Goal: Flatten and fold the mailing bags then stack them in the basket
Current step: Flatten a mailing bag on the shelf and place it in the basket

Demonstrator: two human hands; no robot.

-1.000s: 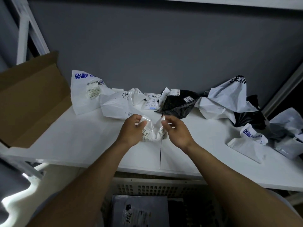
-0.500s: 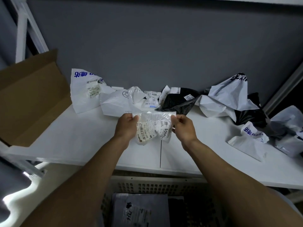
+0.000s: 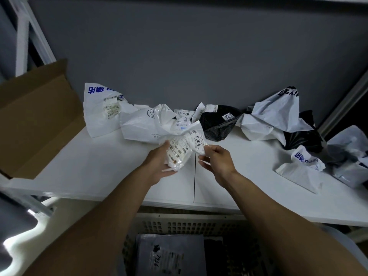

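Note:
A small crumpled white mailing bag (image 3: 184, 149) with printed labels is held above the white table (image 3: 95, 172). My left hand (image 3: 159, 163) grips its lower left part from beneath. My right hand (image 3: 216, 160) pinches its right edge between thumb and fingers. The bag is tilted, its top corner pointing up and right. Below the table's front edge stands the perforated white basket (image 3: 179, 225), holding a folded grey bag (image 3: 169, 255) and a dark one beside it.
Crumpled white bags (image 3: 139, 126) and a black bag (image 3: 217, 124) lie along the back of the table. More white and black bags (image 3: 278, 120) pile up at the right. An open cardboard box (image 3: 33, 116) stands at the left.
The bag was stretched wide between both hands half a second ago. Now it is turned and tilted, my left hand has slid under it and my right hand holds only its edge.

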